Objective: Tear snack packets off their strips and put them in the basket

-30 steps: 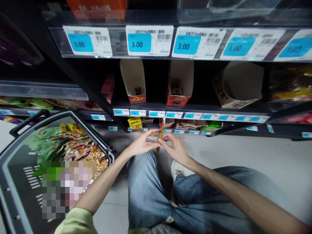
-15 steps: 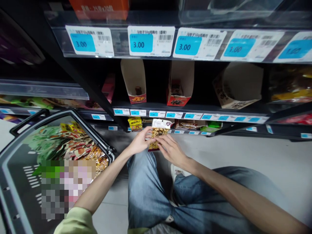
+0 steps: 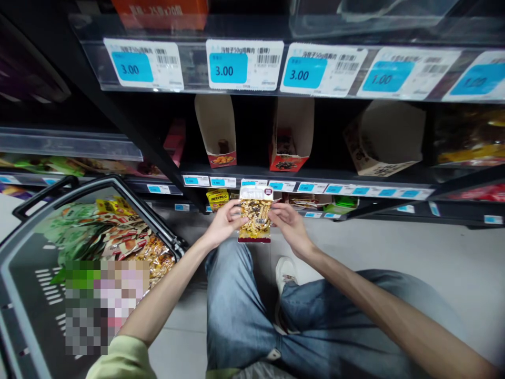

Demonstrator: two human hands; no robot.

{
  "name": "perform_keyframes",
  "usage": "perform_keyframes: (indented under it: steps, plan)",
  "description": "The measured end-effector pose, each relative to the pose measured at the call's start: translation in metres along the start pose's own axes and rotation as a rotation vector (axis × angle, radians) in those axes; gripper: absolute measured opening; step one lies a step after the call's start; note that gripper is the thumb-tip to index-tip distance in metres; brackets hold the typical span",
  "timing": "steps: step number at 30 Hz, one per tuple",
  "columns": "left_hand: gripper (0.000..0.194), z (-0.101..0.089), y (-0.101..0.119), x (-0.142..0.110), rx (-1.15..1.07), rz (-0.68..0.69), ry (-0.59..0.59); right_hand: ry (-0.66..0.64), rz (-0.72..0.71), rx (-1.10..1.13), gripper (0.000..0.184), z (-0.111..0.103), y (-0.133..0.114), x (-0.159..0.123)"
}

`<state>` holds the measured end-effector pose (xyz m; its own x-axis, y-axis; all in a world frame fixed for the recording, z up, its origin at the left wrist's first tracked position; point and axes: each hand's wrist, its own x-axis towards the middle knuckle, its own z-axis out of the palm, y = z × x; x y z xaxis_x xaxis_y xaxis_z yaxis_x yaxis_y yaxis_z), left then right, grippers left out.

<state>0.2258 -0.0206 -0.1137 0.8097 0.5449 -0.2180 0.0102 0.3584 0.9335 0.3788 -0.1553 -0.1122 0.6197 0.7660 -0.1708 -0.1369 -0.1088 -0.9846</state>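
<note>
A snack packet [image 3: 255, 218] with a white top, a see-through middle and a dark red bottom edge is held upright in front of the lowest shelf. My left hand [image 3: 225, 223] pinches its left side, the thumb lying on the front. On the right side, my right hand [image 3: 291, 227] grips the edge between thumb and fingers. Light-brown pieces show through the clear part. Behind it, a yellow packet [image 3: 218, 199] stands on the bottom shelf, just beyond my left hand.
A grey shopping basket [image 3: 29, 316] with green, yellow and brown snack packets stands at my left. Open cardboard boxes [image 3: 292, 134] sit on the shelf above. Price labels [image 3: 245, 68] line the shelf edges. My bent knees in jeans [image 3: 232, 300] are below.
My right hand has moved off the packet's front to its right edge. The packet now faces me more fully and sits slightly higher.
</note>
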Motion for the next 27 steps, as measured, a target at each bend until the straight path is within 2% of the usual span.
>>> perform_keyframes:
  steps: [3,9,14,23,27]
  plan:
    - [0.055,-0.0009,-0.0017,0.0006,0.040,0.011,-0.017,-0.015,0.090,0.057,0.042,0.0019,-0.0006,-0.0029]
    - [0.046,-0.0024,-0.0039,0.0024,0.197,0.039,0.031,-0.002,0.066,0.024,0.040,0.0007,-0.0006,-0.0050]
    - [0.062,-0.0039,-0.0082,0.0017,0.160,-0.051,-0.064,0.066,0.053,0.078,0.039,-0.0040,0.0024,-0.0022]
    - [0.055,-0.0034,-0.0088,0.0002,0.114,-0.094,-0.153,0.089,0.066,0.078,0.040,-0.0056,0.0016,-0.0033]
    - [0.055,-0.0040,-0.0086,0.0007,0.128,-0.071,-0.122,0.082,0.106,0.093,0.042,-0.0049,-0.0017,-0.0024]
